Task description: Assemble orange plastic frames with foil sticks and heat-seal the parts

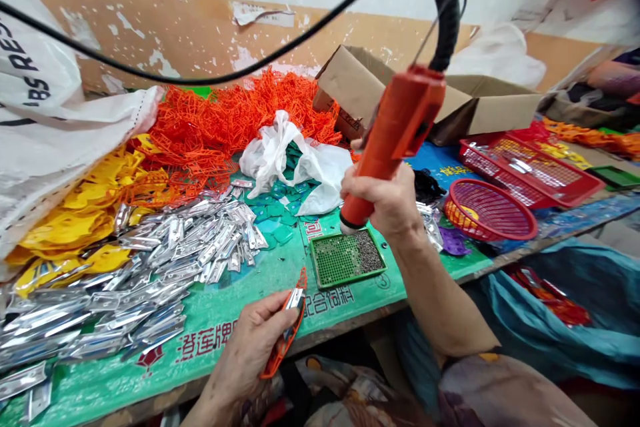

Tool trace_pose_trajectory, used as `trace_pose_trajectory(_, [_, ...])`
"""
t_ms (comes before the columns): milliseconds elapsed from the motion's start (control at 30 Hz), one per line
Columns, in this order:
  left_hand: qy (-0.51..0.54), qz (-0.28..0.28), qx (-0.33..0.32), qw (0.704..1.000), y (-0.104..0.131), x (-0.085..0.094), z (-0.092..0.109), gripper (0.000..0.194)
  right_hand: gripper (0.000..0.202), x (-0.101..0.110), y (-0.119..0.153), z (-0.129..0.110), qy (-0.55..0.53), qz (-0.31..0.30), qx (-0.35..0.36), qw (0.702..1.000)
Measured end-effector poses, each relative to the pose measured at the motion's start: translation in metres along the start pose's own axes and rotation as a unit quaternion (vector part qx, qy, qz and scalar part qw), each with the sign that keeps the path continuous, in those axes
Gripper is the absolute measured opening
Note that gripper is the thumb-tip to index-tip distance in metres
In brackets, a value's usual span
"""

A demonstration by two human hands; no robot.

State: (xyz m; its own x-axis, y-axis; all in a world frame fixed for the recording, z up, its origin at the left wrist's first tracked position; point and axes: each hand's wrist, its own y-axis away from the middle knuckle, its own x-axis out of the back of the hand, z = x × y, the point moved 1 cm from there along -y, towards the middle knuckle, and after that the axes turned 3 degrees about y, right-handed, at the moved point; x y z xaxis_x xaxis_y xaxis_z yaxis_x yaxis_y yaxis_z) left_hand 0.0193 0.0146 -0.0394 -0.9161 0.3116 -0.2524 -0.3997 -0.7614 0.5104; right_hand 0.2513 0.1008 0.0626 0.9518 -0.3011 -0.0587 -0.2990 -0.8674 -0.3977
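Note:
My right hand [393, 197] is wrapped round a red-orange electric screwdriver [393, 137], held tilted with its tip down. The tip is over a green tray [320, 280] of small holes, where many tiny screws [369, 255] lie toward the right side; whether it touches them I cannot tell. Near the table's front edge, my left hand [255, 337] pinches an orange plastic piece [277, 361] with a shiny metal plate [294, 299] on it. To the left spreads a heap of similar metal plates [200, 247].
Orange plastic parts [215, 127] pile up at the back, beside yellow parts [83, 213] and a white bag [325, 170]. A black cable [240, 73] arcs overhead to the screwdriver. Cardboard boxes [505, 113], a red basket [500, 235] and a blue bag [600, 280] are right.

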Motion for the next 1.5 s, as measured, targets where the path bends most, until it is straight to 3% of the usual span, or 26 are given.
trace_pose_trajectory(167, [0.028, 0.037, 0.009, 0.999, 0.001, -0.008, 0.009, 0.031, 0.034, 0.011, 0.024, 0.024, -0.009, 0.072, -0.017, 0.997])
trace_pose_trajectory(300, [0.045, 0.047, 0.006, 0.998, 0.002, -0.011, 0.01, 0.03, 0.023, 0.011, 0.03, 0.03, -0.008, 0.084, -0.025, 0.996])
trace_pose_trajectory(433, [0.055, 0.031, -0.006, 0.998, 0.001, -0.01, 0.003, 0.031, 0.027, 0.01, 0.032, 0.033, -0.026, 0.096, -0.019, 0.995])
trace_pose_trajectory(533, [0.058, 0.021, -0.013, 0.998, 0.0, -0.01, 0.0, 0.032, 0.03, 0.009, 0.032, 0.037, -0.03, 0.099, -0.02, 0.994])
trace_pose_trajectory(700, [0.062, 0.002, -0.007, 0.998, 0.0, -0.01, -0.001, 0.033, 0.019, 0.009, 0.031, 0.042, -0.002, 0.091, -0.004, 0.996])
trace_pose_trajectory(1067, [0.079, 0.009, -0.008, 0.997, 0.001, -0.01, -0.001, 0.034, 0.017, 0.006, 0.033, 0.042, -0.021, 0.094, -0.004, 0.995])
trace_pose_trajectory(1300, [0.1, 0.029, 0.002, 0.995, 0.001, -0.012, 0.001, 0.033, 0.016, 0.001, 0.038, 0.033, 0.033, 0.109, 0.003, 0.994])
trace_pose_trajectory(1500, [0.097, 0.048, -0.003, 0.994, 0.0, -0.014, 0.001, 0.034, 0.015, 0.005, 0.035, 0.035, -0.005, 0.097, 0.002, 0.995])
